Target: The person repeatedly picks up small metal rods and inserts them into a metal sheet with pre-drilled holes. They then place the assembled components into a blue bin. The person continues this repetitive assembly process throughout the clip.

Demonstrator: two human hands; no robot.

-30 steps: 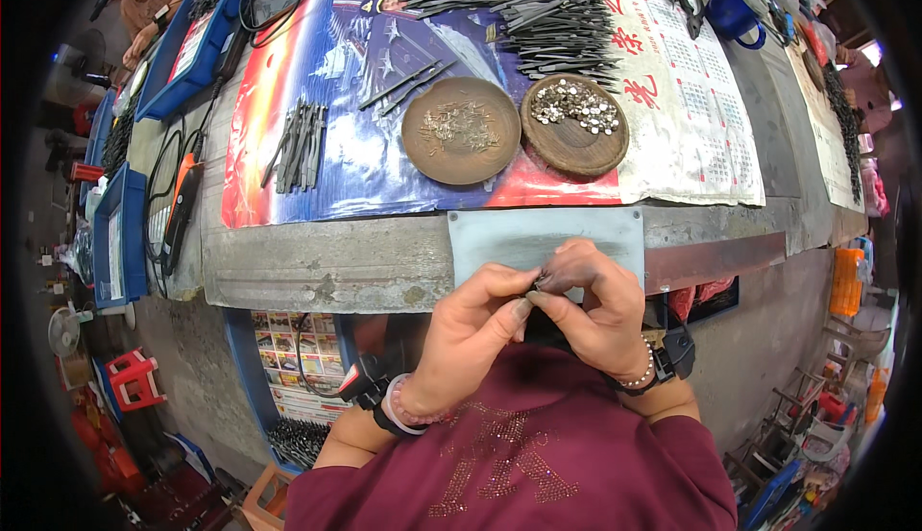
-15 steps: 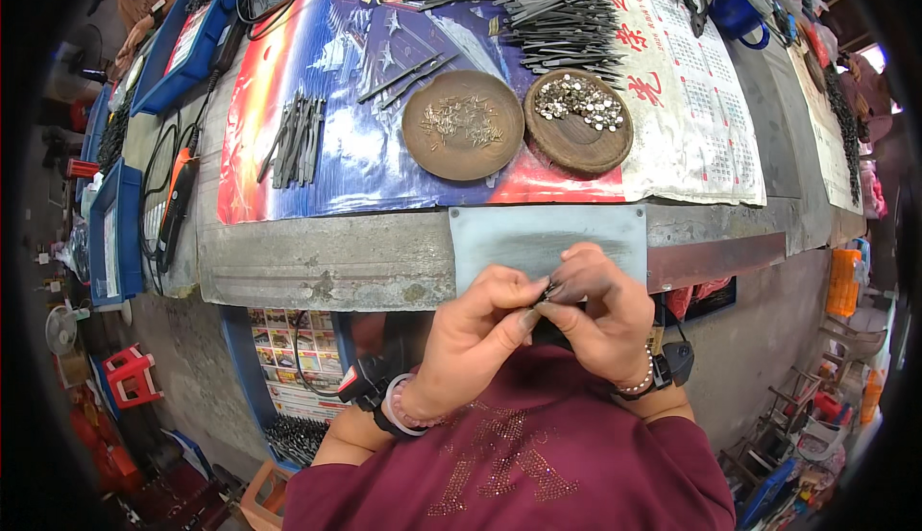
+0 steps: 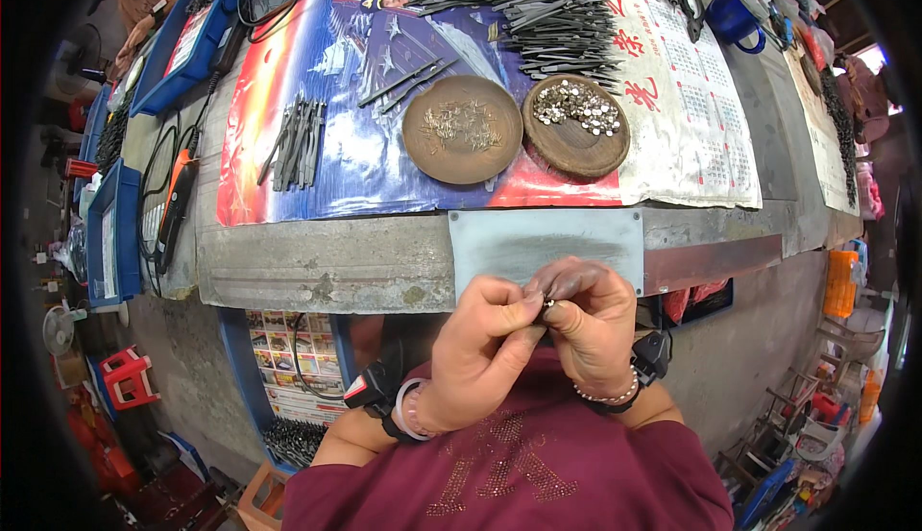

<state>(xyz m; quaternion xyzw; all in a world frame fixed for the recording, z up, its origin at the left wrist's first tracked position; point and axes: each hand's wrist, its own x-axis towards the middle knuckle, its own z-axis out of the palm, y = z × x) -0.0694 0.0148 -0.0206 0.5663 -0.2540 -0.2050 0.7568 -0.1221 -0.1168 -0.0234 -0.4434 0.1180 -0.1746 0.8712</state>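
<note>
The left hand [image 3: 485,339] and right hand [image 3: 595,329] pinch tightly on a small dark piece [image 3: 548,301] — 2 brown dishes [image 3: 461,168] of metal bits [image 3: 462,128] sit beyond the grip.

I have room to pass along the near bench edge [image 3: 307,267], left of the pale pad [image 3: 547,224]. Beyond the pad, the left bowl [image 3: 464,170] and right bowl [image 3: 582,155] block the middle; a black strip pile [image 3: 559,24] bars the far side.
</note>
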